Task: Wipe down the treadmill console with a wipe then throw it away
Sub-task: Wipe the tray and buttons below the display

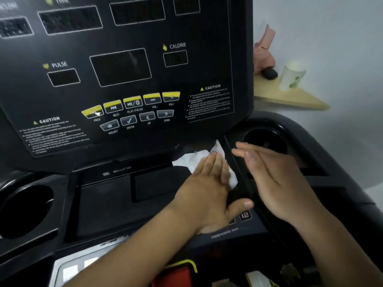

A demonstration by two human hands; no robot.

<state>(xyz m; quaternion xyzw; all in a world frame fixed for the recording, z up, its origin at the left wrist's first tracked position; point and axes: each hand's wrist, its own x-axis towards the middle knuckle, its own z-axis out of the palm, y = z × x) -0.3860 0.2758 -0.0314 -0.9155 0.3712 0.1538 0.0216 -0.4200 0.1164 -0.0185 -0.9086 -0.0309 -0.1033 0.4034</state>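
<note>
- The left hand (207, 189) is lying flat with fingers straight, pressing the wipe (192, 160) down, likely so the whole palm drives it across the surface
- The right hand (275, 179) is hovering just beside it, fingers straight, holding nothing (probably just keeping clear)
- The wipe is sitting under the left fingers, at the console (124, 69) panel's lower right corner, near the cup holder (263, 139)
</note>
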